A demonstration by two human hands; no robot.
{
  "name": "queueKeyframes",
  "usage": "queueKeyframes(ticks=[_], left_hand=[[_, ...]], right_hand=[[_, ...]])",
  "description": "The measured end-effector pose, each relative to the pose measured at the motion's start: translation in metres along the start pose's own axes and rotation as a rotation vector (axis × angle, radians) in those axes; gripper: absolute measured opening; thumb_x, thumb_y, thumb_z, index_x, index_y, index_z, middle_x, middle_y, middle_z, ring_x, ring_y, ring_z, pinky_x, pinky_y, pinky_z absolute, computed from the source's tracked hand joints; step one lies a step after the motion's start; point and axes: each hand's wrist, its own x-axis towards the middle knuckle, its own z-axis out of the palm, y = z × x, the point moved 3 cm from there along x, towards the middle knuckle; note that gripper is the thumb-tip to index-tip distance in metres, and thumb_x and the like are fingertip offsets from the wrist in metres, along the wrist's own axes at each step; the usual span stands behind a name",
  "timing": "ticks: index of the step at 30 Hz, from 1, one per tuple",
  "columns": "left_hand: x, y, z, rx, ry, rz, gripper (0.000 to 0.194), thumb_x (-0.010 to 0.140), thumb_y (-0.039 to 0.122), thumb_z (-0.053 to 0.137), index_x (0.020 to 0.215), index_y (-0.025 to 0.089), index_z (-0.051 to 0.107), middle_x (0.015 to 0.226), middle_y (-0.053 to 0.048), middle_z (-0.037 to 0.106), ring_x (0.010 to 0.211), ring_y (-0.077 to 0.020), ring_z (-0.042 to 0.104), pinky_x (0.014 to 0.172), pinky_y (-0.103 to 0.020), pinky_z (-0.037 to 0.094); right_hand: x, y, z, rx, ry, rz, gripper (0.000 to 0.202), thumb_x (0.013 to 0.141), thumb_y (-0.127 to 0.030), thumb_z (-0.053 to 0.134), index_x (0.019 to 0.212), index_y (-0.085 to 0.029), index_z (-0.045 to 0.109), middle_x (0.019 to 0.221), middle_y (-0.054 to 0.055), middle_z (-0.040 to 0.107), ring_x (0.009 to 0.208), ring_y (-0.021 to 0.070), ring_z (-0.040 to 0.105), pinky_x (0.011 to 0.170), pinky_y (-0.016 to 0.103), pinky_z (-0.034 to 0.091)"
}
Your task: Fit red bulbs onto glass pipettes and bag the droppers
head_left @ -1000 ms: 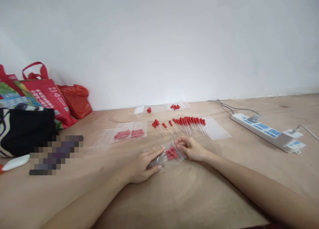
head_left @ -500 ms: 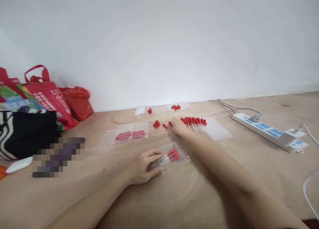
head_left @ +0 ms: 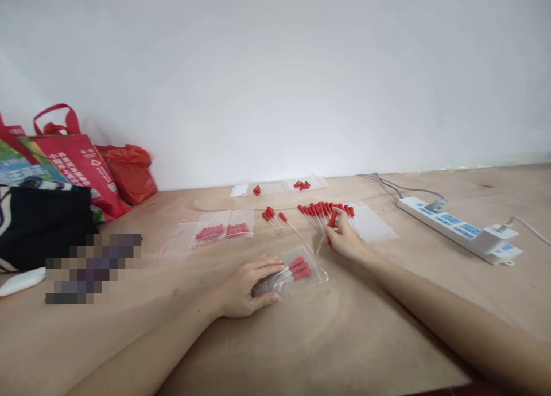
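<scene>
My left hand [head_left: 247,287] grips a clear zip bag [head_left: 316,264] that lies on the table and holds several red-topped glass droppers [head_left: 301,267]. Between the fingers of my right hand [head_left: 344,232] is one dropper [head_left: 332,219], its red bulb up and its thin tip pointing down-left toward the bag's mouth. Behind that hand several loose droppers [head_left: 321,208] lie in a row, partly over a white bag [head_left: 376,225]. A smaller group of droppers [head_left: 269,213] and a single dropper [head_left: 283,217] rest left of the row.
Two filled bags [head_left: 221,231] lie left of centre. Near the wall are bags with red bulbs [head_left: 302,185]. A power strip [head_left: 460,229] with cables is at the right. Red bags [head_left: 86,172], a black cloth bag [head_left: 47,224] and a white object [head_left: 21,281] are at the left.
My right hand has moved right and nearer, and now a dropper shows tilted in its fingers. The left end of the row is uncovered. My left hand stays on the bag.
</scene>
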Motion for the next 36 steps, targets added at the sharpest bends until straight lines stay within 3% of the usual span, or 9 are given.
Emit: queueKeyframes(ticks=[6,12,20,28,33,36], left_hand=[[0.000,-0.002,0.001,0.001,-0.003,-0.028,0.050,0.079,0.039,0.051,0.124,0.022,0.041,0.128,-0.006,0.044,0.120,-0.0224,0.036,0.100,-0.042,0.029],[0.000,-0.001,0.001,-0.006,0.013,0.000,0.049,0.079,0.038,0.051,0.123,0.021,0.041,0.127,-0.007,0.045,0.119,-0.0226,0.038,0.100,-0.042,0.029],[-0.002,-0.002,0.001,0.005,0.005,-0.058,0.058,0.079,0.038,0.050,0.131,0.024,0.026,0.133,-0.006,0.036,0.121,-0.0244,0.034,0.099,-0.042,0.031],[-0.001,0.001,-0.001,0.001,0.008,-0.039,0.058,0.080,0.037,0.049,0.131,0.023,0.026,0.133,-0.007,0.037,0.119,-0.0241,0.036,0.098,-0.041,0.031],[-0.002,0.000,0.000,0.007,0.017,-0.037,0.058,0.079,0.035,0.050,0.131,0.024,0.025,0.132,-0.007,0.038,0.119,-0.0246,0.037,0.097,-0.041,0.032],[-0.003,-0.002,0.001,0.011,0.009,-0.048,0.059,0.079,0.035,0.050,0.131,0.024,0.025,0.133,-0.007,0.036,0.120,-0.0249,0.035,0.097,-0.042,0.031]], right_hand=[[-0.014,0.002,0.011,0.390,0.103,0.180,0.035,0.073,-0.016,0.045,0.100,-0.024,0.025,0.055,-0.008,0.044,0.047,0.0126,0.052,0.048,0.027,0.049],[-0.023,-0.001,0.026,0.602,-0.029,0.259,0.016,0.079,-0.021,0.040,0.085,-0.024,0.025,0.056,-0.007,0.048,0.052,0.0122,0.059,0.053,0.028,0.051],[-0.028,0.003,0.033,0.537,-0.097,0.203,0.027,0.070,-0.030,0.052,0.081,-0.023,0.028,0.059,-0.008,0.055,0.035,0.0065,0.048,0.034,0.019,0.039],[-0.031,-0.003,0.030,0.368,-0.300,0.205,0.033,0.063,-0.041,0.061,0.076,-0.019,0.041,0.040,-0.012,0.043,0.025,0.0043,0.036,0.026,0.015,0.020],[-0.030,0.003,0.032,0.369,-0.375,0.179,0.033,0.058,-0.039,0.067,0.075,-0.016,0.050,0.048,-0.007,0.054,0.035,0.0036,0.043,0.036,0.015,0.032],[-0.029,0.005,0.035,0.367,-0.485,0.186,0.036,0.057,-0.042,0.068,0.078,-0.015,0.055,0.055,-0.003,0.060,0.040,0.0060,0.049,0.039,0.018,0.037]])
